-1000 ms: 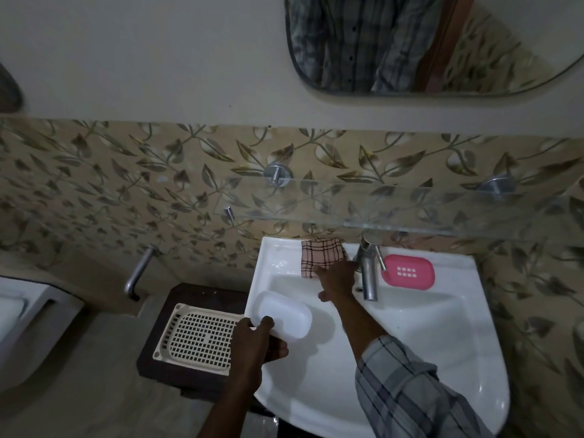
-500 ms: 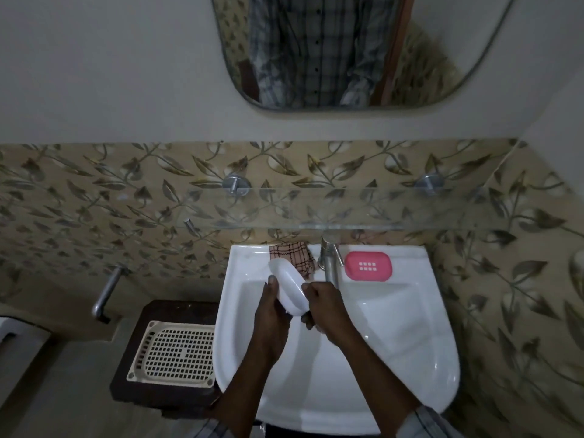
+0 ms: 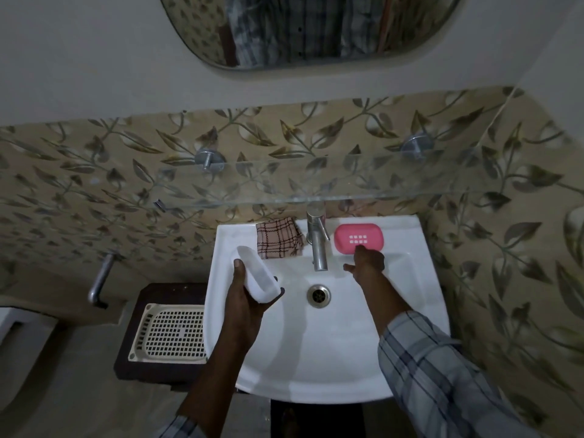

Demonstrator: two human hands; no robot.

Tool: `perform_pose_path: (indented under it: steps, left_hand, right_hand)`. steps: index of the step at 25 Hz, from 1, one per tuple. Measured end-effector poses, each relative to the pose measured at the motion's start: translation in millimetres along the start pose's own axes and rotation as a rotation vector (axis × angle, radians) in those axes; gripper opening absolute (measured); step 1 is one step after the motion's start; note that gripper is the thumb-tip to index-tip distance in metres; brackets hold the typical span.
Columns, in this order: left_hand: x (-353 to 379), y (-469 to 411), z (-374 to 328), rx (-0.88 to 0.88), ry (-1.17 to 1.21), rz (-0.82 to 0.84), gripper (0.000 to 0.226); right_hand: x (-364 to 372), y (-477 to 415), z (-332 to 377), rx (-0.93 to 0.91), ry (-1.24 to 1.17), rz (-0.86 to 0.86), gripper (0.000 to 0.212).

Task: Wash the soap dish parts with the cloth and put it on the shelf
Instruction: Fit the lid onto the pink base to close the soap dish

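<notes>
The white soap dish part [image 3: 257, 276] is in your left hand [image 3: 245, 303], fingers curled round its lower end, held tilted over the left side of the sink [image 3: 420, 279]. The pink soap dish part [image 3: 359, 238] lies flat on the back ledge, right of the faucet [image 3: 317, 241], its long axis running left to right. Your right hand [image 3: 366, 263] is directly in front of it, fingers extended and holding nothing; contact cannot be confirmed. The right hand is clearly the nearer one. The cloth [image 3: 278, 237] lies left of the faucet, untouched. The glass shelf [image 3: 347, 188] overhangs the ledge.
</notes>
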State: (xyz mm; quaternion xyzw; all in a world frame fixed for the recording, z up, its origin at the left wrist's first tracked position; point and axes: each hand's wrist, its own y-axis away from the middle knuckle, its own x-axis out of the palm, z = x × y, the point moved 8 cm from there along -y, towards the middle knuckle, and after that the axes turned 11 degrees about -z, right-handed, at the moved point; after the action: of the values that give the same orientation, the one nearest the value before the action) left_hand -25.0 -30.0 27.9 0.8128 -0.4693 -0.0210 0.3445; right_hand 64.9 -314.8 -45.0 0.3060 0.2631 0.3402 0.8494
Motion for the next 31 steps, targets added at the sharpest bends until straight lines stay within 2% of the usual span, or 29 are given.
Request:
perform_pose_path:
  steps: [3, 6, 9, 12, 14, 16, 18, 23, 27, 31]
  left_hand:
    - [0.6, 6.9, -0.3, -0.013, -0.062, 0.028, 0.045]
    - [5.5, 11.3, -8.8, 0.023, -0.141, 0.044, 0.041]
    - [26.4, 21.3, -23.8, 0.069, -0.187, 0.106, 0.038]
    - [58.2, 39.8, -33.6, 0.082, -0.265, 0.205, 0.029]
    - [73.3, 49.5, -32.9, 0.073, -0.277, 0.26, 0.031]
    - [83.0, 53.0, -32.6, 0.074, -0.253, 0.309, 0.041]
    - [87.1, 56.9, -38.9, 0.069, -0.197, 0.352, 0.049]
    - [91.2, 65.3, -55.9, 0.095, -0.191, 0.369, 0.056]
    - [91.7, 68.7, -72.8, 0.117, -0.175, 0.34, 0.056]
    - [92.1, 69.1, -76.7, 0.108, -0.145, 0.368, 0.064]
  right_hand:
    - [-10.5, 0.1, 4.4, -0.028, -0.066, -0.098, 0.042]
    - [-49.8, 35.3, 33.5, -0.344, 0.134, -0.15, 0.032]
    - [-81.5, 102.1, 63.5, -0.693, 0.203, -0.007, 0.016]
    - [-66.8, 177.8, 75.7, -0.907, 0.347, 0.231, 0.013]
    - [-45.5, 212.9, 73.3, -1.004, 0.406, 0.307, 0.017]
    - [-31.5, 225.5, 65.2, -0.978, 0.373, 0.361, 0.031]
    - [-30.0, 226.2, 55.2, -0.858, 0.268, 0.433, 0.041]
    - [-28.6, 235.6, 45.6, -0.516, -0.003, 0.659, 0.043]
    - [-19.6, 245.6, 49.7, -0.464, -0.055, 0.694, 0.033]
    - [-13.2, 251.2, 49.0, -0.467, -0.103, 0.694, 0.054]
